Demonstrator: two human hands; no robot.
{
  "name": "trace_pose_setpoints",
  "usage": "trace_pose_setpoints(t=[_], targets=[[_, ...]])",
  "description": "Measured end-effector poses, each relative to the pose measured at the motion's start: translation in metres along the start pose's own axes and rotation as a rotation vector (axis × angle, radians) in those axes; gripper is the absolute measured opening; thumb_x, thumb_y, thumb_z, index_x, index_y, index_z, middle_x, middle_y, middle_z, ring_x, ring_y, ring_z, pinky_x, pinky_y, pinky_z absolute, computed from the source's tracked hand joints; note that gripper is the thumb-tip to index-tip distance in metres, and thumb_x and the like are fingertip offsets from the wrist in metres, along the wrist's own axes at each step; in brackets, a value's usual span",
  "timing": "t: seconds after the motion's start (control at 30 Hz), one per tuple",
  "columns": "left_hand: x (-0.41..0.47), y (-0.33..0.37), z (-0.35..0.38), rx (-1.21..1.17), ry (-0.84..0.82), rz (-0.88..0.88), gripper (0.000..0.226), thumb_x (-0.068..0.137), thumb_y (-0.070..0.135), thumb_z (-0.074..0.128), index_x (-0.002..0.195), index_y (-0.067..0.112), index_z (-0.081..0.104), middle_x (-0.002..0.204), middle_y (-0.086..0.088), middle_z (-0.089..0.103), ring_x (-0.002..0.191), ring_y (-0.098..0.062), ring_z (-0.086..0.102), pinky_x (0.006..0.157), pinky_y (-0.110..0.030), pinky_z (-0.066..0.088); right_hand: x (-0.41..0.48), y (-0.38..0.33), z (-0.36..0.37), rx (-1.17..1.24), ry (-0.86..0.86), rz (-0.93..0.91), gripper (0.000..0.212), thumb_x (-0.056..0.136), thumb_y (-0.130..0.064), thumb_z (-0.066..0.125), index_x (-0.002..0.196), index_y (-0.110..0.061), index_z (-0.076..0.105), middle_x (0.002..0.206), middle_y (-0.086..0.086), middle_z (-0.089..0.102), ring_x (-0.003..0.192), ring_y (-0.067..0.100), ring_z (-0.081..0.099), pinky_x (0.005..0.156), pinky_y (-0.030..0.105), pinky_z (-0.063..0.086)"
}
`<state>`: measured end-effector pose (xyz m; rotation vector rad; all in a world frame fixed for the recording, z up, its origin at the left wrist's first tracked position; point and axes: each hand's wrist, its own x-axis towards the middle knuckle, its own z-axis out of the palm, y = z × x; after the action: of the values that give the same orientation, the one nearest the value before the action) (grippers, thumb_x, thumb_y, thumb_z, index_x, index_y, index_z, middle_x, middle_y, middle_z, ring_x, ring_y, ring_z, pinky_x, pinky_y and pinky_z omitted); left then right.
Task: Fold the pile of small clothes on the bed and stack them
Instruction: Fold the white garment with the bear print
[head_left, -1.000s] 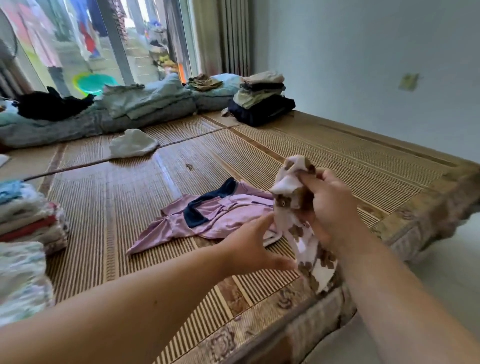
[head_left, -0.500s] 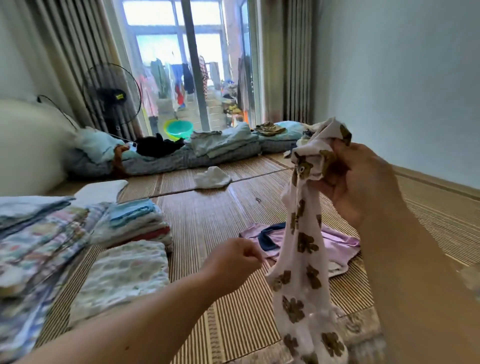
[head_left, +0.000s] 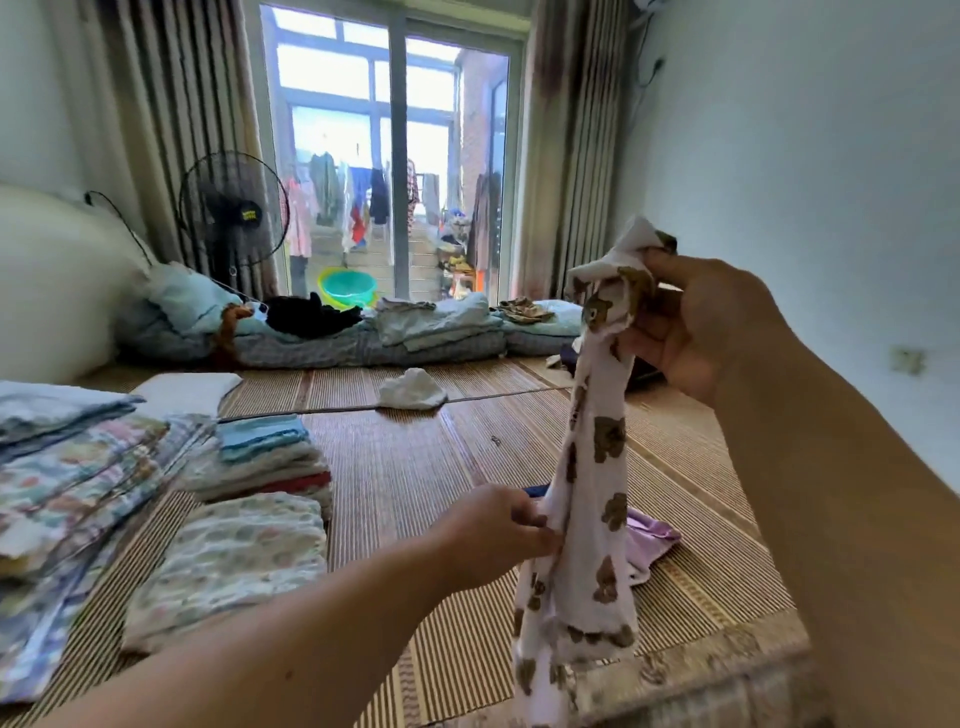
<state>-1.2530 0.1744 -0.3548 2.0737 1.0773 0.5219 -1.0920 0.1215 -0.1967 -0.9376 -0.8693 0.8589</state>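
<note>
Bear-print garment (head_left: 592, 519) is up in the air, right of centre, hanging long and bunched like a rope, with its lower end dangling past the near edge of the bed (head_left: 415, 467). That's the worry: it's twisted on itself, so if it goes down like this the fold will likely come out lumpy and crooked. And with the tail hanging over the edge, one loose grip could drop the lot towards the floor.

Right hand (head_left: 696, 322) is high at the right, fingers curled round the top end, thumb pressed over the cloth in a firm pinch. Left hand (head_left: 493, 535) is lower, centre frame, fingers drawn together and nipping the garment's side edge about halfway down. Not much cloth in that pinch, so it could slip when the piece is pulled wide.

Behind the garment a purple top (head_left: 649, 540) lies unfolded on the bed. Folded stacks (head_left: 270, 462) sit at the left, and a white cloth (head_left: 413, 389) lies further back.
</note>
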Motion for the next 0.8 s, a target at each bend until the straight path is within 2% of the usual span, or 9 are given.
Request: trace_pose_setpoints(t=[0.07, 0.13, 0.27, 0.37, 0.47, 0.57, 0.63, 0.7, 0.8], targets=[[-0.004, -0.004, -0.014, -0.074, 0.006, -0.048, 0.011, 0.088, 0.023, 0.062, 0.082, 0.015, 0.063, 0.081, -0.001, 0.060, 0.073, -0.014, 0.056, 0.069, -0.026, 0.047, 0.000, -0.007, -0.012, -0.028, 0.028, 0.001, 0.020, 0.094, -0.019, 0.056, 0.109, -0.007, 0.062, 0.081, 0.010, 0.068, 0.060, 0.019, 0.069, 0.053, 0.030, 0.057], [-0.014, -0.008, -0.038, -0.304, -0.029, -0.055, 0.007, 0.086, 0.011, 0.060, 0.079, 0.011, 0.059, 0.077, -0.005, 0.057, 0.067, -0.015, 0.054, 0.063, -0.026, 0.046, 0.002, -0.007, -0.025, -0.046, 0.064, 0.022, 0.014, 0.094, -0.019, 0.056, 0.103, -0.009, 0.061, 0.077, 0.009, 0.067, 0.056, 0.018, 0.069, 0.050, 0.028, 0.056], [-0.040, -0.012, -0.083, -0.676, -0.022, -0.015, 0.008, 0.064, 0.007, 0.059, 0.065, 0.013, 0.053, 0.067, -0.005, 0.052, 0.060, -0.017, 0.054, 0.057, -0.025, 0.046, 0.008, 0.009, -0.045, -0.195, 0.145, 0.124, 0.008, 0.090, -0.019, 0.056, 0.083, -0.018, 0.060, 0.063, 0.001, 0.064, 0.043, 0.010, 0.063, 0.046, 0.020, 0.049], [-0.054, -0.007, -0.106, -0.682, 0.042, -0.044, 0.018, 0.068, 0.005, 0.059, 0.054, 0.016, 0.058, 0.060, -0.005, 0.054, 0.050, -0.015, 0.055, 0.045, -0.023, 0.045, 0.013, 0.031, -0.050, -0.345, 0.211, 0.161, 0.006, 0.087, -0.020, 0.059, 0.086, -0.017, 0.064, 0.057, -0.001, 0.066, 0.053, 0.013, 0.063, 0.051, 0.023, 0.046], [-0.060, 0.004, -0.118, -0.542, 0.111, -0.087, 0.024, 0.089, 0.002, 0.055, 0.069, 0.016, 0.056, 0.063, -0.004, 0.053, 0.046, -0.012, 0.052, 0.040, -0.022, 0.043, 0.013, 0.053, -0.039, -0.476, 0.231, 0.178, 0.009, 0.089, -0.021, 0.061, 0.089, -0.012, 0.064, 0.075, 0.005, 0.067, 0.069, 0.019, 0.063, 0.058, 0.030, 0.043], [-0.059, 0.021, -0.120, -0.484, 0.138, -0.105, 0.013, 0.095, 0.007, 0.051, 0.098, 0.016, 0.061, 0.070, -0.004, 0.055, 0.048, -0.011, 0.052, 0.041, -0.021, 0.043, 0.007, 0.074, -0.020, -0.556, 0.071, 0.208, 0.012, 0.091, -0.024, 0.060, 0.094, -0.013, 0.064, 0.091, 0.008, 0.070, 0.082, 0.021, 0.066, 0.073, 0.036, 0.047], [-0.056, 0.030, -0.115, -0.428, 0.128, -0.116, 0.023, 0.096, 0.008, 0.052, 0.111, 0.020, 0.064, 0.071, -0.003, 0.060, 0.051, -0.012, 0.057, 0.046, -0.021, 0.043, -0.003, 0.081, -0.008, -0.607, -0.078, 0.203, 0.016, 0.090, -0.022, 0.064, 0.102, -0.013, 0.063, 0.091, 0.006, 0.071, 0.077, 0.019, 0.067, 0.070, 0.033, 0.045], [-0.052, 0.037, -0.107, -0.365, 0.149, -0.142, 0.019, 0.095, 0.009, 0.054, 0.104, 0.017, 0.070, 0.075, -0.003, 0.065, 0.059, -0.014, 0.064, 0.052, -0.022, 0.045, -0.015, 0.082, 0.003, -0.638, -0.282, 0.211, 0.022, 0.085, -0.020, 0.070, 0.104, -0.012, 0.063, 0.090, 0.007, 0.072, 0.071, 0.017, 0.066, 0.064, 0.029, 0.043], [-0.044, 0.047, -0.093, -0.360, 0.198, -0.153, 0.016, 0.093, 0.011, 0.059, 0.093, 0.017, 0.073, 0.082, -0.004, 0.069, 0.068, -0.015, 0.063, 0.055, -0.023, 0.045, -0.041, 0.084, 0.024, -0.821, -0.606, 0.274, 0.028, 0.081, -0.026, 0.073, 0.106, -0.020, 0.064, 0.095, 0.005, 0.073, 0.081, 0.017, 0.070, 0.070, 0.030, 0.047]])
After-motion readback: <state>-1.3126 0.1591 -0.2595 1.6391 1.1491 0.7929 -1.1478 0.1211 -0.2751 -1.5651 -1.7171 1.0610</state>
